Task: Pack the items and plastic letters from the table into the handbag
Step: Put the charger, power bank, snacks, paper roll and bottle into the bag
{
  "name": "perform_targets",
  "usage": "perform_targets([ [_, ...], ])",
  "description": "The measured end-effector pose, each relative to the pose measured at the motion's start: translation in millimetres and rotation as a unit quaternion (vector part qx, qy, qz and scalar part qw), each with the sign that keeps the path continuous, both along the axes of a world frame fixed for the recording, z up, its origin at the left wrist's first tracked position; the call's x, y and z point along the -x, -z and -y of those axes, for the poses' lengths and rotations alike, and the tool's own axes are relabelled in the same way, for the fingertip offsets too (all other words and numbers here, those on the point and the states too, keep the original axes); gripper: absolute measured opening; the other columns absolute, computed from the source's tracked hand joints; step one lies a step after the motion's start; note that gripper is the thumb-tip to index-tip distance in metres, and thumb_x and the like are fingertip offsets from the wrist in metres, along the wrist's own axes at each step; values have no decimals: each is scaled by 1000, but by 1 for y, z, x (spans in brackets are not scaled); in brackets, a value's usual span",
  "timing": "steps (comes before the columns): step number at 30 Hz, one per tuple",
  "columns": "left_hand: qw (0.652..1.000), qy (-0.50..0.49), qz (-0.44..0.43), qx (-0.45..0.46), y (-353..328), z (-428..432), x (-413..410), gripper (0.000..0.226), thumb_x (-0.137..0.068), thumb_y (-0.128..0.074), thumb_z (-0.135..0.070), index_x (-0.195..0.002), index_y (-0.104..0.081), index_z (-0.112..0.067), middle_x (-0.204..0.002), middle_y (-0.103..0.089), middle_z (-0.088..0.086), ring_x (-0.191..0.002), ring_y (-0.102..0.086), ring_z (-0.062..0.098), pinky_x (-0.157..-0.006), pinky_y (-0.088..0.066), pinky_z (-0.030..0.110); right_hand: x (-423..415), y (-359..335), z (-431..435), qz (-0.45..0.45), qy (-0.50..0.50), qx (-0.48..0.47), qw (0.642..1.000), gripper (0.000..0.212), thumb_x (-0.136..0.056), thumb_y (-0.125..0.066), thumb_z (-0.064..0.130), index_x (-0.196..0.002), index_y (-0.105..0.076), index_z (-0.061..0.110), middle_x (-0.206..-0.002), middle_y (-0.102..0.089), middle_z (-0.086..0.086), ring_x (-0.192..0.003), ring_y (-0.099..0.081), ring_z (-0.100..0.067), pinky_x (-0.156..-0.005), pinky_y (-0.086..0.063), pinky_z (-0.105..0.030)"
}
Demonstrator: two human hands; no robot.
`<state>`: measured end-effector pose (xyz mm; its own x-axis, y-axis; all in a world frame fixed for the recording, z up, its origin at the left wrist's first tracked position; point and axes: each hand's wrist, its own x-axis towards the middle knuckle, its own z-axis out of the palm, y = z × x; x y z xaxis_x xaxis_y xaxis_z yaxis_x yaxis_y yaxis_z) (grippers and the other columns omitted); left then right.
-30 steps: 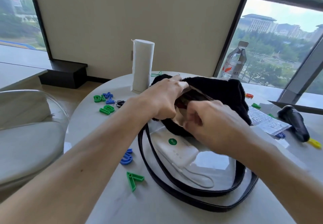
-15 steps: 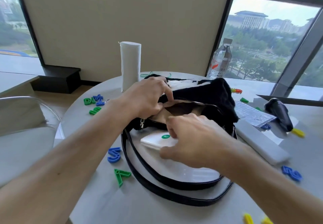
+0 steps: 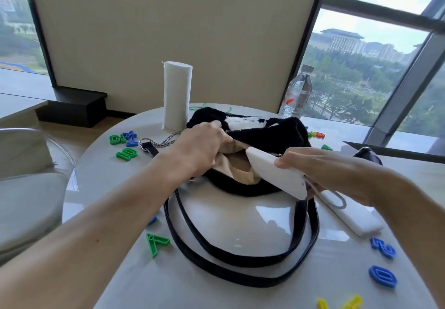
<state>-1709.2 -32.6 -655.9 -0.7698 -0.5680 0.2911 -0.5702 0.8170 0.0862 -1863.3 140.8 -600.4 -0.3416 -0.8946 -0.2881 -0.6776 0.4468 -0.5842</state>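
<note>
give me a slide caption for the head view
Left hand holds the black handbag open while the right hand tips a white power bank into it.

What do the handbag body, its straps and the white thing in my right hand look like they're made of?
Handbag: black fuzzy plush, matte pile; beige cloth lining.
Straps: glossy black leather or imitation, judging by the sheen.
White device held in the right hand: smooth hard plastic, apparently.

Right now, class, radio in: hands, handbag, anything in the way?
Left hand holds handbag mouth open. Right hand grips white power bank, tip at the opening. Mouth unobstructed; plastic letters remain on table.
</note>
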Motion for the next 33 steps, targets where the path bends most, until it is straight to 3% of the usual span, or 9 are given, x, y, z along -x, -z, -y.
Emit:
perform_targets([
  [4, 995, 30, -90, 34, -5, 0, 3, 38, -83, -54, 5, -117, -63, -9, -104, -37, 3, -97, -47, 24, -82, -51, 43, -1, 2, 24, -120, 30, 23, 992, 36, -90, -54, 52, -82, -51, 17, -81, -51, -2, -72, -47, -19, -65, -33, -35],
  [9, 986, 63, -147, 49, -12, -4, 9, 40, -80, -54, 9, -118, -57, -3, -109, -35, 6, -101, -45, 26, -86, -49, 41, -19, 15, 79, -251, 23, 69, 965, 48, -87, -46, 64, -76, -54, 18, -79, -59, -2, -74, -59, -20, -55, -35, -29],
  [11, 985, 71, -148, 51, -12, -5, 11, 44, -79, -56, 9, -121, -55, -3, -110, -35, 6, -102, -44, 26, -87, -49, 41, -21, 25, 100, -283, 9, 67, 957, 46, -93, -43, 60, -87, -58, 17, -79, -58, -4, -78, -57, -24, -57, -36, -29],
  [14, 985, 81, -141, 49, -12, -5, 10, 52, -77, -57, 10, -128, -55, -3, -112, -36, 7, -105, -44, 27, -87, -50, 44, -15, 37, 119, -373, -1, 42, 927, 45, -95, -53, 44, -130, -55, 15, -118, -63, -10, -105, -59, -32, -85, -49, -37],
  [16, 985, 86, -139, 44, -11, -5, 8, 55, -78, -54, 11, -131, -54, -2, -114, -36, 8, -107, -44, 28, -89, -50, 45, -11, 43, 126, -432, 7, 12, 902, 68, -85, -70, 36, -141, -42, 11, -132, -56, -14, -121, -54, -33, -95, -46, -40],
  [19, 986, 84, -139, 37, -11, -4, 8, 57, -77, -53, 11, -133, -53, -1, -114, -35, 7, -109, -44, 28, -92, -49, 45, -3, 54, 139, -485, 18, -19, 874, 86, -80, -74, 38, -148, -30, 8, -139, -48, -18, -128, -48, -34, -101, -42, -39],
  [24, 983, 99, -146, 44, -10, -4, 16, 55, -76, -53, 12, -129, -56, -3, -112, -36, 5, -105, -45, 27, -91, -48, 41, 5, 62, 166, -442, 27, 25, 896, 44, -92, -59, 27, -133, -51, 13, -131, -59, -11, -124, -57, -29, -95, -46, -39],
  [30, 982, 103, -151, 46, -8, 7, 7, 50, -77, -58, 8, -125, -60, -4, -105, -35, 0, -99, -47, 24, -92, -48, 40, 29, 81, 156, -401, -2, -12, 916, 36, -100, -50, 18, -136, -55, 14, -134, -61, -9, -125, -58, -27, -101, -47, -36],
  [33, 985, 96, -136, 37, -4, 6, 6, 49, -79, -54, 8, -125, -59, -5, -106, -35, 0, -101, -46, 22, -93, -48, 39, 25, 77, 136, -394, -36, 22, 918, 33, -102, -51, 27, -130, -57, 12, -123, -66, -12, -112, -64, -30, -85, -48, -31],
])
